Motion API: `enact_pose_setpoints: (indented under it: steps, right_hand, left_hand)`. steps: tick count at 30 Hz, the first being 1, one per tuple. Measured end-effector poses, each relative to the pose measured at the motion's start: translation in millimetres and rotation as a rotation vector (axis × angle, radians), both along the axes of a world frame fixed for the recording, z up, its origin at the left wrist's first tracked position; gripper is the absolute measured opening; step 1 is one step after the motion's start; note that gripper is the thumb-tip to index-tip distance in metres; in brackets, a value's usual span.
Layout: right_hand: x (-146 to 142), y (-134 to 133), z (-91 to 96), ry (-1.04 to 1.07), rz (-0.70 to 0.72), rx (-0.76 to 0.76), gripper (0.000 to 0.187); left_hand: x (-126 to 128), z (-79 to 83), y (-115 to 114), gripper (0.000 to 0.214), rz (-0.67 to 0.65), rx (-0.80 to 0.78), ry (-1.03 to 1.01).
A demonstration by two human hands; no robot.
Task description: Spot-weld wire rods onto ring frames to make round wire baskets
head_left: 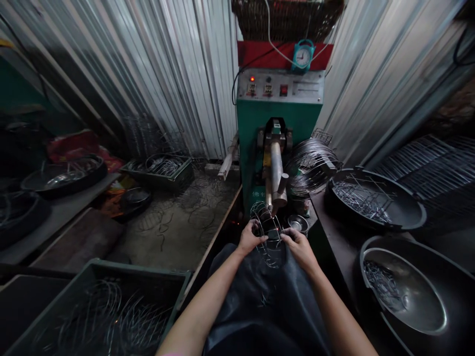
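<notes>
A round wire frame (pixel 267 254) of thin bent metal rods is held between my two hands, under the head of a green spot welder (pixel 276 173). My left hand (pixel 251 238) pinches the frame's left side, thumb pointing inward. On the right side my right hand (pixel 296 241) closes thumb and fingers on the wire. The frame's upper part reaches the welder's electrode tip (pixel 270 207), and a small orange glow shows near the right-hand fingers. Exactly where wire and tip meet is too small to tell.
To the right stand a coil of wire rings (pixel 309 165), a black pan of short rods (pixel 408 207) and a large bowl (pixel 441 316) with small metal pieces. Green crates (pixel 141 269) with wire parts lie left. A teal clock (pixel 303 54) hangs above the control panel (pixel 308 89).
</notes>
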State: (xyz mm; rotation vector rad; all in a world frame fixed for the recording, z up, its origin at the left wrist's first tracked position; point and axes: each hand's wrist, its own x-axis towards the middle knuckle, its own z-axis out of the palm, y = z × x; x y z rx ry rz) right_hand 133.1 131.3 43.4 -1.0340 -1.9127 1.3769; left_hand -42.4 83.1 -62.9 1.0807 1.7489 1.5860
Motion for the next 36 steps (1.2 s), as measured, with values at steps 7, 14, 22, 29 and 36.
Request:
enact_pose_setpoints:
  steps: [7, 14, 22, 29, 36]
  right_hand:
    - [6.2, -5.1, -7.9, 0.064, -0.009, -0.127, 0.024]
    - [12.2, -5.1, -6.5, 0.084, -0.039, -0.108, 0.027]
    - [-15.1, 14.4, 1.9, 0.079, -0.049, -0.062, 0.029]
    - [22.6, -3.2, -1.8, 0.006, 0.062, -0.162, 0.028]
    - [9.7, 3.0, 4.4, 0.052, 0.047, -0.131, 0.026]
  left_hand:
    - [13.2, -3.3, -0.3, 0.059, -0.064, 0.004, -0.174]
    - [14.2, -2.0, 0.3, 0.056, 0.037, -0.004, -0.058]
    - [12.2, -2.6, 10.3, 0.053, 0.039, -0.018, -0.244]
    - [16.8, -2.2, 4.5, 0.053, 0.086, -0.042, -0.264]
    - [19.3, 6.8, 4.1, 0.058, 0.043, -0.133, -0.567]
